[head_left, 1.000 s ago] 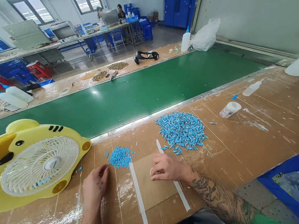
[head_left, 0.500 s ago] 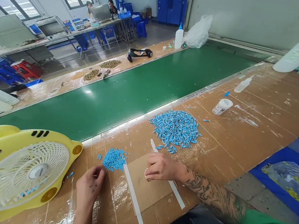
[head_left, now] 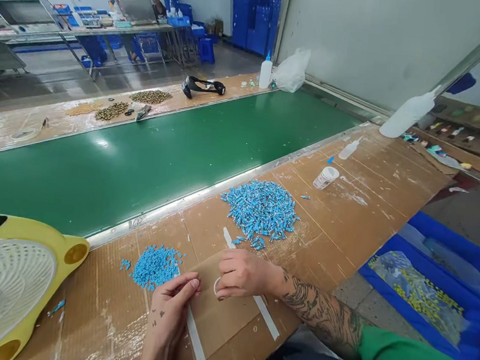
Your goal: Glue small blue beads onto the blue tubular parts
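2 hands (head_left: 171,309) (head_left: 241,273) (each curled) are near 2 blue piles (head_left: 155,267) (head_left: 261,207) on brown cardboard (head_left: 322,244).

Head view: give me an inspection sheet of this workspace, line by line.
Surface: brown cardboard covering, streaked; green belt beyond.
Things: pile of small blue pieces near left hand; larger pile of blue-and-silver pieces beyond right hand; cardboard sheet edged by white strips.
Clutter: yellow fan, white cup, squeeze bottle.
Hands: left fingers close together, hold unclear; right fingers bunched, white curved item beside them, cannot tell whether held.
Cables: nothing seen.
Surroundings: two people at a far table; blue bin low at right.
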